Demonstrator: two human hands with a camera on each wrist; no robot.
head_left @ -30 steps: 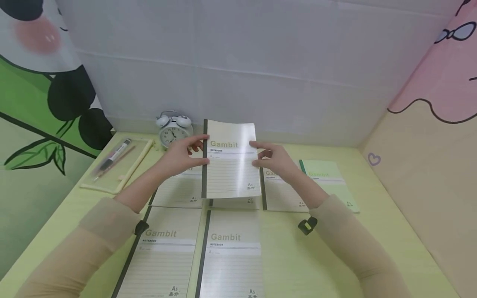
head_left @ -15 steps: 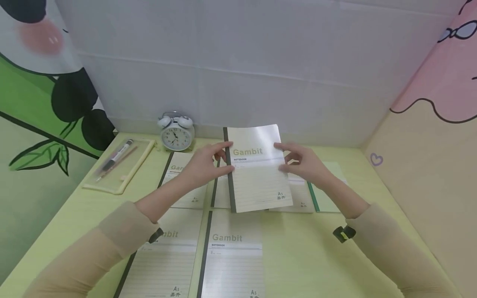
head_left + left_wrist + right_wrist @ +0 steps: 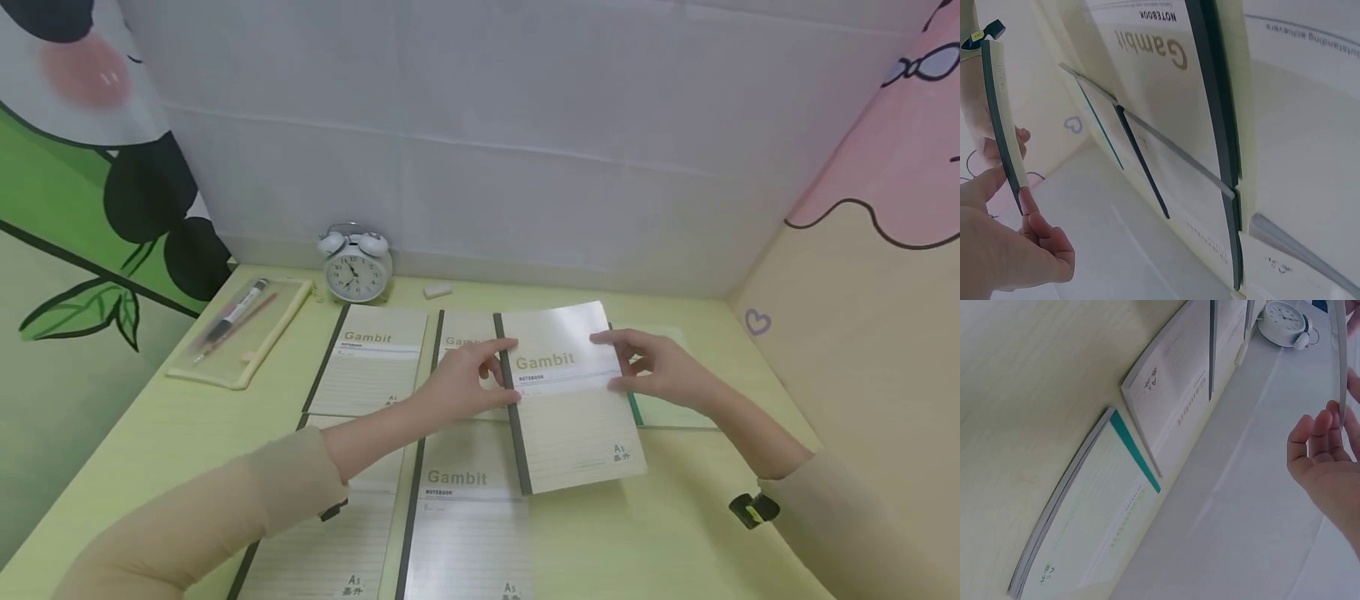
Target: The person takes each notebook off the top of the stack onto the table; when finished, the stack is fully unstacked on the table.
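Note:
A cream Gambit notebook (image 3: pixel 573 433) with a dark spine is held up over the table, slightly tilted. My left hand (image 3: pixel 465 379) pinches its spine edge between thumb and fingers. On the opposite edge, my right hand (image 3: pixel 660 367) pinches it too. In the left wrist view the held notebook (image 3: pixel 1004 119) appears edge-on. Matching notebooks lie flat below: a back-left one (image 3: pixel 382 358), one beside it (image 3: pixel 453 333) partly behind my left hand, and two in front, left (image 3: pixel 322 542) and right (image 3: pixel 468 533). A green-spined notebook (image 3: pixel 1091 512) lies at the right, another cream one (image 3: pixel 1166 381) beside it.
A white twin-bell alarm clock (image 3: pixel 356 273) stands at the back left. Left of it lies a clear zip pouch (image 3: pixel 262 354) with pens. A small white eraser (image 3: pixel 437 291) sits near the back wall (image 3: pixel 525 183). Bare tabletop (image 3: pixel 615 542) shows at the front right.
Both hands have carried the notebook to the right and down, nearer the front. The eraser and the back-left notebooks have come into view; the cream notebook at right is now covered.

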